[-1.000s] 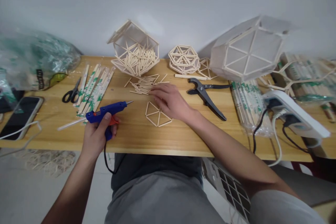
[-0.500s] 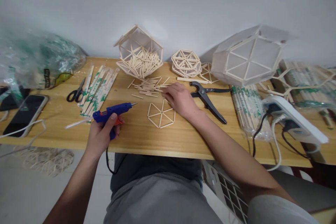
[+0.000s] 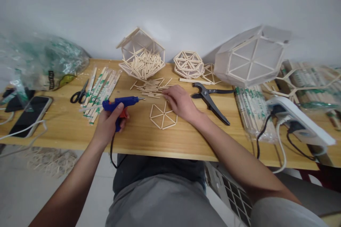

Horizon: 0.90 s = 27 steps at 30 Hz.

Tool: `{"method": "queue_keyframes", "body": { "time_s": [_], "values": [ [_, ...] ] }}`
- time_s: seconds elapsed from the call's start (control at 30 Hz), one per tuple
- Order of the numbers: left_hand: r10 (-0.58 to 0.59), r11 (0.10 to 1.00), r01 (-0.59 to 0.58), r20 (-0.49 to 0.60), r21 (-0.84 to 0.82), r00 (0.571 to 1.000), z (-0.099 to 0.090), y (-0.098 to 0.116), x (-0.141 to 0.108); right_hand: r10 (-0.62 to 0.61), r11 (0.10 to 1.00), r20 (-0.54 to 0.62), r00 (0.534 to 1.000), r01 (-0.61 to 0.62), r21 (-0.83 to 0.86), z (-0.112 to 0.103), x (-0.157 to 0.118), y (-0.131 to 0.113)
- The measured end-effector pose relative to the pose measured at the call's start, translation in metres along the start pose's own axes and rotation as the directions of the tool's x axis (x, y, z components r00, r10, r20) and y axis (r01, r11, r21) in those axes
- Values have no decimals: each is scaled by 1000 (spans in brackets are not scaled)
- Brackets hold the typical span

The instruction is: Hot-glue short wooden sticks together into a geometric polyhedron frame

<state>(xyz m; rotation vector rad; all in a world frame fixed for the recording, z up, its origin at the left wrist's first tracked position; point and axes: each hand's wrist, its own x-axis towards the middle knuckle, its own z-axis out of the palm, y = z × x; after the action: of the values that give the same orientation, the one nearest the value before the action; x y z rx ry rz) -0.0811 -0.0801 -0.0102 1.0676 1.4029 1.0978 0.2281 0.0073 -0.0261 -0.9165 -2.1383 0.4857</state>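
Note:
My left hand (image 3: 109, 123) is wrapped around a blue hot glue gun (image 3: 121, 103), thumb on top and fingers by its orange trigger. The nozzle points right, just short of a loose pile of short wooden sticks (image 3: 150, 87). At the right end of that pile, my right hand (image 3: 181, 102) has its fingertips pinched together; what lies between them is too small to make out. Below the fingertips, a flat six-sided stick frame with spokes (image 3: 163, 115) lies on the wooden table (image 3: 160, 145), its upper right part partly covered by the hand.
Behind stand a paper-lined stick bowl (image 3: 145, 62) full of sticks, stacked stick frames (image 3: 188, 64) and a large papered stick form (image 3: 252, 56). Black cutters (image 3: 210, 101), wrapped chopsticks (image 3: 253, 111) and a power strip (image 3: 301, 120) lie right; scissors (image 3: 79, 95) and a phone (image 3: 31, 116) left.
The glue gun in my left hand has moved right and slightly up, bringing its nozzle closer to the stick pile. My right hand has shifted slightly left.

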Motion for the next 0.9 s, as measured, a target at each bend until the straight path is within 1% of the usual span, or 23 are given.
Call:
{"method": "queue_keyframes", "body": {
  "time_s": [0.13,0.23,0.33,0.43,0.57,0.7,0.8,0.9],
  "values": [
    [1,1000,-2,50,15,999,20,12,14,-38,999,-17,999,38,-6,2,-1,-3],
    [12,998,-16,72,59,997,26,17,21,-29,1000,-25,999,29,-10,4,-2,-4],
    [0,997,-5,71,73,997,26,19,24,-14,1000,-28,1000,14,-12,6,-3,-3],
    [0,999,-2,44,35,999,25,18,24,-17,1000,-30,999,16,-21,8,-3,-1],
    [56,998,-56,-20,-39,998,24,17,20,-29,999,25,999,30,-42,12,-2,3],
    [67,997,-69,-61,-34,996,25,17,17,-13,998,77,997,17,-61,16,-2,3],
    [70,997,-72,-74,-21,995,27,18,15,-6,998,68,998,11,-63,17,-3,1],
    [80,995,-84,-66,-50,995,27,17,15,11,998,61,998,-7,-64,16,-3,-2]
  ]
}}
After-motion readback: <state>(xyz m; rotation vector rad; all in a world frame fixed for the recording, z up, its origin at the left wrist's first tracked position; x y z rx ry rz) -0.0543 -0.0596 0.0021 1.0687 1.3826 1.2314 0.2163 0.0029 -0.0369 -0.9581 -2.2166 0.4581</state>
